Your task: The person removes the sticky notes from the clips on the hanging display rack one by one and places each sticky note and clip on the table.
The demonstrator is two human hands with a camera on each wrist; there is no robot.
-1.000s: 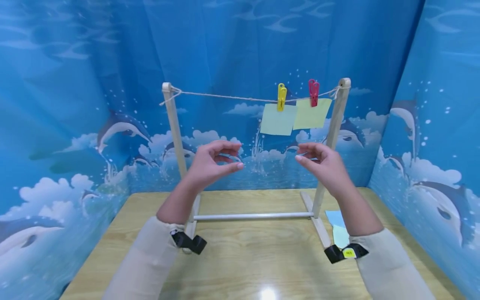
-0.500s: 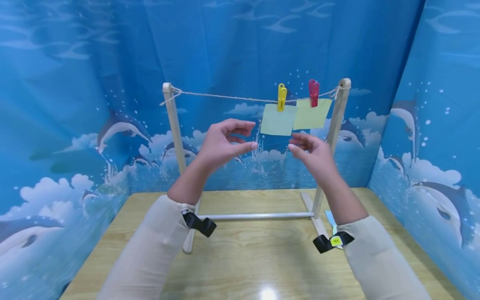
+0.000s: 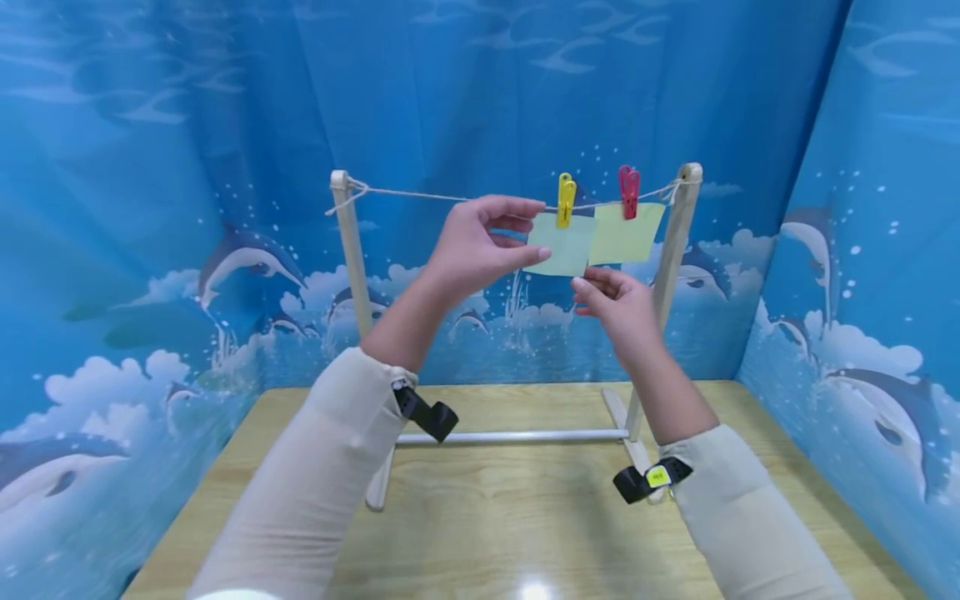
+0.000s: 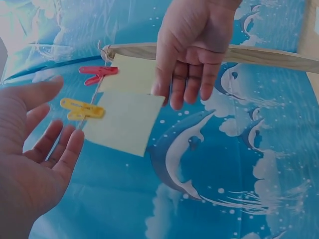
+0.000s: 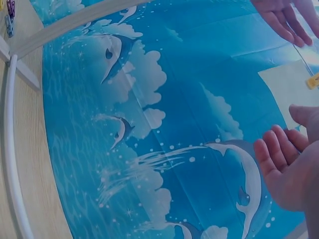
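Observation:
A pale green paper square [image 3: 566, 250] hangs from a string under a yellow clothespin [image 3: 566, 200]. Beside it, a yellow-green paper square [image 3: 626, 233] hangs under a red clothespin [image 3: 629, 192]. My left hand [image 3: 483, 246] is raised at the pale green paper's left side, thumb and fingers spread apart; in the left wrist view the yellow clothespin [image 4: 83, 108] lies just beyond its fingertips. My right hand [image 3: 618, 308] is at that paper's lower right corner. In the right wrist view its thumb and index finger stand apart around the corner of the pale green paper [image 5: 284, 87].
The string [image 3: 412, 194] runs between two wooden posts [image 3: 348, 242] of a stand on a wooden table [image 3: 487, 517]. A white bar [image 3: 510, 436] joins the stand's feet. Several small clothespins [image 5: 10, 20] lie at the table's edge. Blue dolphin-print curtains [image 3: 450, 100] surround the table.
My left hand has moved up and right, from the open space left of the papers to the pale green one. My right hand has moved slightly left and up to its lower corner.

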